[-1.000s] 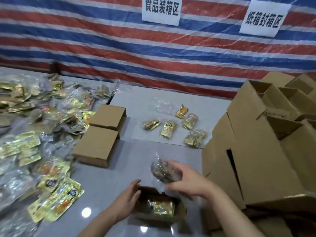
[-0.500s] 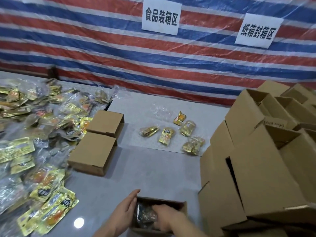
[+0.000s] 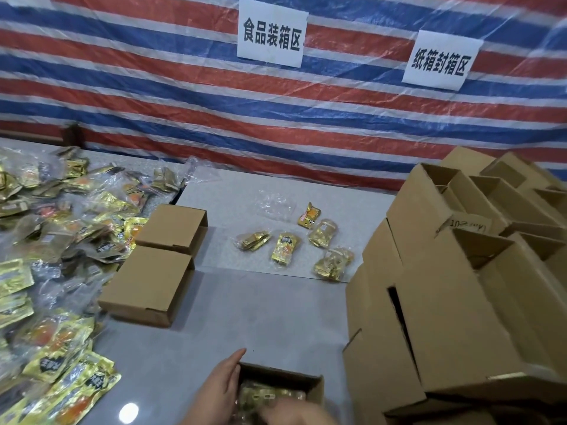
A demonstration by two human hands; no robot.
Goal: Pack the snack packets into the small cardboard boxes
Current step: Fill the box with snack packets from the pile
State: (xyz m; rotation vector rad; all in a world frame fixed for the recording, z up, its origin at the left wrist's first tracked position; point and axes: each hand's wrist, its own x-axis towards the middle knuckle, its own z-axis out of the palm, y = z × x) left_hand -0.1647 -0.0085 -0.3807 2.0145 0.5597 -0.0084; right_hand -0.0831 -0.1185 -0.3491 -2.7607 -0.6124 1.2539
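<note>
We stood in a makeshift packing station: a striped tarpaulin (image 3: 184, 96) served as the wall, two paper signs (image 3: 272, 32) in Chinese characters marked work zones, and the grey table (image 3: 276, 314) carried heaps of snack packets (image 3: 61, 240) beside stacked cardboard boxes (image 3: 460, 302).

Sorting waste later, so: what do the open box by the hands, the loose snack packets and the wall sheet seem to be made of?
Open box: brown matte corrugated cardboard, by its thick cut edges. Snack packets: glossy gold foil-like plastic film, crinkled and glinting. Wall sheet: likely woven plastic tarpaulin, striped, under clear film.
</note>
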